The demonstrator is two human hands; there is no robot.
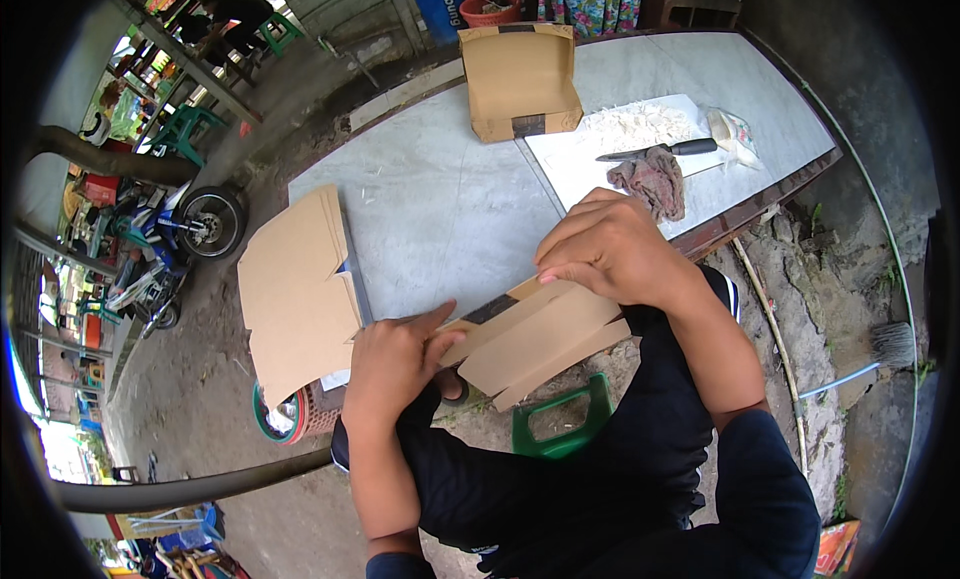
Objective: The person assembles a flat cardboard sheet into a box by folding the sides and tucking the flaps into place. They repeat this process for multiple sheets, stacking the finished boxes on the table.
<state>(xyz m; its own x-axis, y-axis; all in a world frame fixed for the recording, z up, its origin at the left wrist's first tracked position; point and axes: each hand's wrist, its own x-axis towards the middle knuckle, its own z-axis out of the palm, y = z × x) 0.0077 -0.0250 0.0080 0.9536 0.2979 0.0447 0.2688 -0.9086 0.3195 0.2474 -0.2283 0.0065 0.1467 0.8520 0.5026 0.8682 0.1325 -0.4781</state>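
A brown cardboard box (545,341), partly folded, is held at the table's near edge, above my lap. My left hand (395,359) pinches its left end between thumb and fingers. My right hand (612,247) grips the upper right edge, the thumb along the rim and the fingers bent over it. Flaps hang toward me on the box's near side. To the left, flat cardboard blanks (298,279) lie over the table's corner, close to my left hand. A folded box (520,84) with its lid raised stands at the far side of the table.
On the grey table (440,199), right of centre, a white board (560,164) bears pale shreds (640,127), a black-handled knife (690,148), a crumpled cloth (655,182) and a plastic bag (735,139). Below are a green stool (565,444) and a basket (318,414). A motorcycle (170,234) stands left.
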